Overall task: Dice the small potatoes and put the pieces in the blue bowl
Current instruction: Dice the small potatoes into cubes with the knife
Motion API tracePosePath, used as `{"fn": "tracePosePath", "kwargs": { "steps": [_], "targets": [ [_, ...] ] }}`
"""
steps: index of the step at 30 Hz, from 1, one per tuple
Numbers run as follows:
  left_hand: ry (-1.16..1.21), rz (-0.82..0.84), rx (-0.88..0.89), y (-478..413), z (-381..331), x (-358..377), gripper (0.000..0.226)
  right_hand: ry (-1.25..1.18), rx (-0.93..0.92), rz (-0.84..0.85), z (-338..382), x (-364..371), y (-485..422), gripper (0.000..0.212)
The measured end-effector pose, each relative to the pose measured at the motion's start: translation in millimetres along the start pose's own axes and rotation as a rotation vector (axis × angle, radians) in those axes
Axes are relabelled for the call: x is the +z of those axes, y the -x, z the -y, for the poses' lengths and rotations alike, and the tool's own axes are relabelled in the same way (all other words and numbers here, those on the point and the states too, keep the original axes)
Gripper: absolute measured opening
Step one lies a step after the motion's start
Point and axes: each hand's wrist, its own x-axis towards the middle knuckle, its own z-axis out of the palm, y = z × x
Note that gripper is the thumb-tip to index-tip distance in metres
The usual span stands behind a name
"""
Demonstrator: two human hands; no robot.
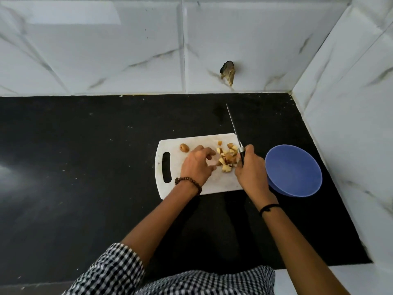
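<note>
Here my right hand [251, 167] grips the knife [234, 128] by its handle, while my left hand [196, 165] curls loosely over the white cutting board [225, 184], perhaps pinching one piece. Diced potato pieces [227, 158] lie between them; one whole potato [184, 147] sits behind, and the blue bowl [294, 171] stands just beside.

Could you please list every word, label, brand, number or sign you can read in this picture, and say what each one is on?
None: no readable text shows anywhere.
The cutting board, blue bowl and knife show no lettering or marks.
The wall tiles carry only grey veining, no print.
</note>
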Motion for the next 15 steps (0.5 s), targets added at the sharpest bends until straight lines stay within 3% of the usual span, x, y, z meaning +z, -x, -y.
{"fn": "tracePosePath", "kwargs": {
  "steps": [6, 15],
  "targets": [
    [-0.036, 0.102, -0.087, 12.1, 27.6, -15.1, 0.054, -0.061, -0.082, 0.018, 10.0, 10.6, 7.9, 0.038],
    [-0.005, 0.021, -0.146, 9.5, 35.9, -1.5, 0.025, -0.156, -0.059, 0.111, 6.5, 34.8, 25.3, 0.041]
  ]
}}
